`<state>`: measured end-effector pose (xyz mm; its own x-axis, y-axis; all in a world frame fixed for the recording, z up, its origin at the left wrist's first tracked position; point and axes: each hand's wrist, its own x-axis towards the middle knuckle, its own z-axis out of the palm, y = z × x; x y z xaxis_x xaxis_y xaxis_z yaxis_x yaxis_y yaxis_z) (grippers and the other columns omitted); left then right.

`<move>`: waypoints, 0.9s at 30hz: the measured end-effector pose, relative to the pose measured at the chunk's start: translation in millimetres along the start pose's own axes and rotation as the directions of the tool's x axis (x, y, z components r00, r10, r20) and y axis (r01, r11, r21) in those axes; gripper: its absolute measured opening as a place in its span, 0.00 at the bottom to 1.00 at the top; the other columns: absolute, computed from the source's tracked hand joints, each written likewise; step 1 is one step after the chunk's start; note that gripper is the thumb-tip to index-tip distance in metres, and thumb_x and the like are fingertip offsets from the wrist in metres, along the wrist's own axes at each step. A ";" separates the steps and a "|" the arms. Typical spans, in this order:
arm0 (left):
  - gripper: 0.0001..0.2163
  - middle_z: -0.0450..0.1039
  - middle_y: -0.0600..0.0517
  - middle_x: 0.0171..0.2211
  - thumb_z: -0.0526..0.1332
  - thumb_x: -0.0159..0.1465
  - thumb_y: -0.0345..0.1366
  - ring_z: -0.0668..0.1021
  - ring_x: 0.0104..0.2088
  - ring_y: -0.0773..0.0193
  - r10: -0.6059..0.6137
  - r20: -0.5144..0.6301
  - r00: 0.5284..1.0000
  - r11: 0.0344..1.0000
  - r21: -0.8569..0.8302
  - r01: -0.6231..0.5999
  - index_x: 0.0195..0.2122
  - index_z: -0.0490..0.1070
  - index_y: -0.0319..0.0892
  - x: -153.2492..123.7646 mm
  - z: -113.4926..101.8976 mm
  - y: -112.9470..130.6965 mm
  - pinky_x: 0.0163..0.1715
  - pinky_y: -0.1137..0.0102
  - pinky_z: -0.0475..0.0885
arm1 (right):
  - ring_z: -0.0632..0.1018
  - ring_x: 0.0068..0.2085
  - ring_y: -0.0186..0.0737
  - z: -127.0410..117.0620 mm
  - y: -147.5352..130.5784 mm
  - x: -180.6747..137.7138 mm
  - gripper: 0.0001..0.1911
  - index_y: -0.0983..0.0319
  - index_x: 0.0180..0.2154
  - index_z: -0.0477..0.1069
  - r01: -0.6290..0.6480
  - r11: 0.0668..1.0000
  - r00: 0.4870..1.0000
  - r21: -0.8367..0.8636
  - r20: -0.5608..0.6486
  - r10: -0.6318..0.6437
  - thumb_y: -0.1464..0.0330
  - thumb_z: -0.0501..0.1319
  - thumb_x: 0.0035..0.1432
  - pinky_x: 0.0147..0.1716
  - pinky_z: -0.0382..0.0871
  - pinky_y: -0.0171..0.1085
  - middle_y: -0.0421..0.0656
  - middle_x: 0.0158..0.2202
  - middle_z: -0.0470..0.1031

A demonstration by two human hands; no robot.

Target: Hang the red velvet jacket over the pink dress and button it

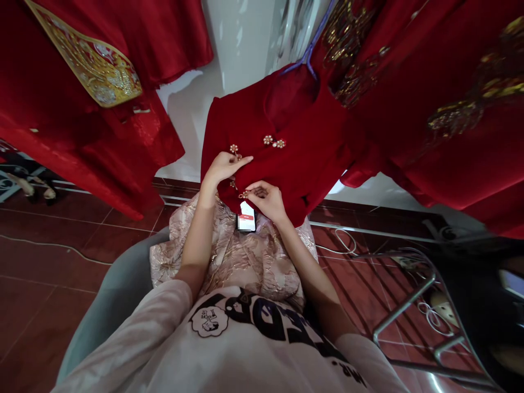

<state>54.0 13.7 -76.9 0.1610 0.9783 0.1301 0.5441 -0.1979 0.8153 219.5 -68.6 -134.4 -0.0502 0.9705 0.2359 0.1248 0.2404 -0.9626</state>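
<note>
A red velvet jacket (315,142) hangs in front of me on a purple hanger (305,59). Its front carries flower-shaped clasps with gold and pearl-like beads; the upper clasp (274,142) has its two flowers side by side. My left hand (224,166) pinches the jacket's front edge just below another beaded flower (233,148). Lower down, the fingers of my right hand (267,199) are closed on a flower clasp (244,194) with a small loop. A further beaded flower (232,184) shows between the hands. Beneath them lies a lit phone (246,219) on my lap.
Red embroidered garments hang at left (98,65) and right (458,109). A pink-gold patterned cloth (245,256) covers my lap. I sit in a grey chair (110,295). A metal-framed chair (403,305) and white cable (347,243) are on the right.
</note>
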 end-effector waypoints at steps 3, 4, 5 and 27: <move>0.15 0.76 0.51 0.31 0.66 0.71 0.44 0.80 0.39 0.61 0.281 -0.089 0.956 0.957 0.096 -0.272 0.30 0.70 0.42 -5.6 2.9 23.1 0.45 0.68 0.76 | 0.77 0.29 0.34 -0.6 0.0 -0.1 0.07 0.59 0.32 0.79 0.007 1.000 1.000 -0.017 0.014 -0.007 0.65 0.69 0.48 0.34 0.73 0.35 0.39 0.28 0.80; 0.10 0.78 0.49 0.38 0.66 0.71 0.42 0.80 0.43 0.60 0.359 -0.112 0.927 0.932 0.103 -0.348 0.36 0.73 0.42 -5.4 6.1 29.9 0.49 0.68 0.75 | 0.78 0.29 0.35 -0.8 0.0 0.0 0.07 0.59 0.32 0.79 0.007 1.000 1.000 -0.023 0.014 -0.007 0.66 0.68 0.48 0.34 0.74 0.35 0.39 0.28 0.80; 0.07 0.79 0.48 0.44 0.66 0.71 0.40 0.80 0.48 0.59 0.423 -0.122 0.898 0.905 0.112 -0.411 0.42 0.75 0.42 -3.9 9.9 35.5 0.53 0.66 0.75 | 0.78 0.29 0.35 -1.1 -0.2 0.1 0.07 0.59 0.32 0.79 0.009 1.000 1.000 -0.025 0.014 -0.009 0.66 0.68 0.47 0.34 0.74 0.35 0.39 0.28 0.81; 0.02 0.75 0.52 0.37 0.65 0.66 0.34 0.81 0.50 0.52 0.578 0.073 0.813 0.802 0.132 -0.582 0.38 0.78 0.46 54.9 2.4 61.4 0.70 0.40 0.61 | 0.79 0.61 0.47 -56.7 -51.0 53.9 0.19 0.54 0.52 0.77 0.516 0.846 0.814 -0.138 -0.229 -0.534 0.51 0.64 0.67 0.66 0.73 0.50 0.45 0.56 0.79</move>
<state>98.2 55.1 -21.0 0.5056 0.6767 0.5353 0.4515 -0.7362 0.5041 266.6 -27.5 -65.0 0.1191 0.6659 0.7364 0.2165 0.7065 -0.6738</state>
